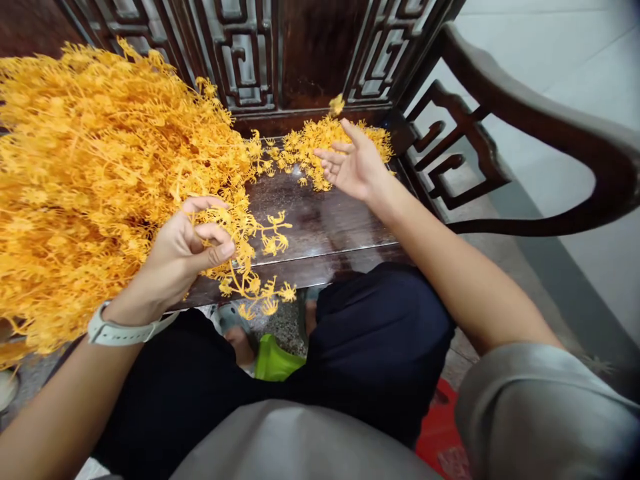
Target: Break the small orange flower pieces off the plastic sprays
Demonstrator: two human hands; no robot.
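Note:
My left hand [193,243] is closed on a branching yellow plastic sprig [273,237], with small spiky flower heads at its tips hanging over the bench's front edge. A large heap of the same yellow sprigs [100,167] lies right behind and left of that hand. My right hand [353,163] has its fingers spread, palm turned up, with nothing in it. Just above its fingertips a single yellow flower piece [337,105] shows, slightly blurred and seemingly in the air. Behind and under this hand lies a smaller pile of loose yellow flower heads [310,143].
The dark wooden bench [295,213] has a carved lattice back [250,60] and a curved armrest [540,100] at the right. Below my lap show a bright green plastic object [277,360] and a red plastic seat [443,427].

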